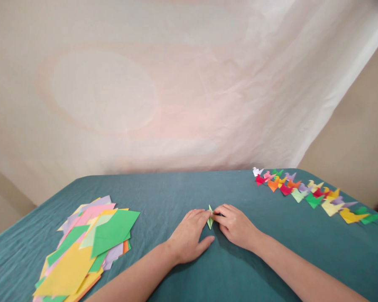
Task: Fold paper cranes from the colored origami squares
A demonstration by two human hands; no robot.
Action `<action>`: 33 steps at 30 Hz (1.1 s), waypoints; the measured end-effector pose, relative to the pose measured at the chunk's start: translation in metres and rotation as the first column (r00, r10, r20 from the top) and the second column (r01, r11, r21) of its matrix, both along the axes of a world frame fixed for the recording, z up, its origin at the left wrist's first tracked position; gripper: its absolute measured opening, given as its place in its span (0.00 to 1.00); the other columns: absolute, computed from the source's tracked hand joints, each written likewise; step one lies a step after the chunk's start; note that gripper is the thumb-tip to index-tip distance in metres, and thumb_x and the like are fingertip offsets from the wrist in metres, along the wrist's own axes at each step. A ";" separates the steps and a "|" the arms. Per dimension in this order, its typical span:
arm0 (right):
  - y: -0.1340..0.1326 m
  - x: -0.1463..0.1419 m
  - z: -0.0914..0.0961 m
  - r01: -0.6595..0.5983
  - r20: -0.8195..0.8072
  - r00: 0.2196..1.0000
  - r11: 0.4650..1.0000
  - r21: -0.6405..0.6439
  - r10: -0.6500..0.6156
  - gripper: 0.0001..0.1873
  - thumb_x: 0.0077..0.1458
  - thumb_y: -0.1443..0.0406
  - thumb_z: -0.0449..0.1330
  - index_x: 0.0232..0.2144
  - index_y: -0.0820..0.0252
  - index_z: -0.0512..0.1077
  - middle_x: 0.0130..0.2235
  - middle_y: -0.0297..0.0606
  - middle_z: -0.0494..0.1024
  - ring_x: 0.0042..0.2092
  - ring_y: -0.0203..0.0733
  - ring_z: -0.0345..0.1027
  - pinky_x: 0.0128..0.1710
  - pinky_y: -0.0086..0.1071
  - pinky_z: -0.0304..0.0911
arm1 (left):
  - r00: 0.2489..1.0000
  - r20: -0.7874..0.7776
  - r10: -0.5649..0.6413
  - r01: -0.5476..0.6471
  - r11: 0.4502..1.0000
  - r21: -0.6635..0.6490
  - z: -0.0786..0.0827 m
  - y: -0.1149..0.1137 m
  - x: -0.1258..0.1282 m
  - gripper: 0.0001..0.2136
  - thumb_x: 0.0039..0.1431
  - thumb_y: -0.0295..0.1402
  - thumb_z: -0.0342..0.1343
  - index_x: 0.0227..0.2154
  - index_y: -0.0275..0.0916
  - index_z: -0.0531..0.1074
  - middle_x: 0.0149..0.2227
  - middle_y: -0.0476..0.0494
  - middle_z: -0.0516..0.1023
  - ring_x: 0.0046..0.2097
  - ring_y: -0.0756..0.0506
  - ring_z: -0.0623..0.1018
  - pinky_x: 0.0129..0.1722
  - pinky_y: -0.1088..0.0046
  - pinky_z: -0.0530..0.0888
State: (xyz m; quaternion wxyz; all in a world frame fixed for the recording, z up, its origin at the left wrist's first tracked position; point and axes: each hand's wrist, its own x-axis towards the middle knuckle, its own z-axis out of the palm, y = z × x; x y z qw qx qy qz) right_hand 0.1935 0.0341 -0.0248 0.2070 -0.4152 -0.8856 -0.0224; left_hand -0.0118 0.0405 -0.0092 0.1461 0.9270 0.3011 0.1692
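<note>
Pale-green paper [210, 223] lay seemingly part-folded; left hand [193, 233] open against it, right hand [234, 226] curled there, grip unclear; completed birds [314, 200] right of paper, unfolded sheets [80, 260] left.

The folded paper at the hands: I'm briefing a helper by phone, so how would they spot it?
On the teal table, look between the loose sheets at left and the paper birds at right. There the left hand and right hand flank the folded paper. It is pale green, narrow and pointed, the only paper the hands touch.
</note>
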 end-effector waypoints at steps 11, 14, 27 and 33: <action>0.002 0.005 -0.003 -0.029 -0.089 0.996 0.999 -0.018 0.027 0.15 0.51 0.76 0.51 0.37 0.61 0.73 0.38 0.40 0.73 0.41 0.41 0.64 0.43 0.36 0.61 | 0.984 -0.175 -0.023 0.023 1.000 -0.003 0.002 0.002 -0.001 0.29 0.60 0.44 0.44 0.61 0.39 0.48 0.62 0.40 0.53 0.62 0.39 0.53 0.60 0.56 0.51; 0.003 0.006 -0.005 -0.017 -0.116 0.993 1.000 -0.004 0.016 0.15 0.50 0.76 0.51 0.36 0.60 0.73 0.38 0.39 0.74 0.41 0.41 0.65 0.43 0.36 0.61 | 0.983 -0.185 -0.024 0.025 1.000 0.006 0.004 0.001 -0.001 0.28 0.60 0.45 0.44 0.61 0.39 0.48 0.62 0.41 0.52 0.62 0.39 0.53 0.60 0.57 0.51; 0.002 0.005 -0.006 0.090 -0.180 0.980 0.996 -0.003 -0.089 0.17 0.51 0.77 0.49 0.37 0.59 0.73 0.37 0.37 0.74 0.39 0.38 0.66 0.43 0.34 0.62 | 0.983 -0.179 -0.028 0.034 0.999 0.034 0.005 0.000 -0.002 0.27 0.60 0.45 0.44 0.60 0.41 0.51 0.62 0.41 0.54 0.62 0.38 0.54 0.59 0.55 0.53; 0.001 0.003 -0.005 0.081 -0.127 0.989 0.997 -0.004 -0.081 0.21 0.52 0.77 0.49 0.46 0.57 0.70 0.41 0.39 0.72 0.42 0.40 0.64 0.43 0.36 0.62 | 0.989 -0.140 -0.042 0.047 0.998 0.036 0.007 0.000 -0.002 0.26 0.60 0.44 0.45 0.59 0.41 0.51 0.60 0.42 0.57 0.61 0.38 0.56 0.59 0.55 0.54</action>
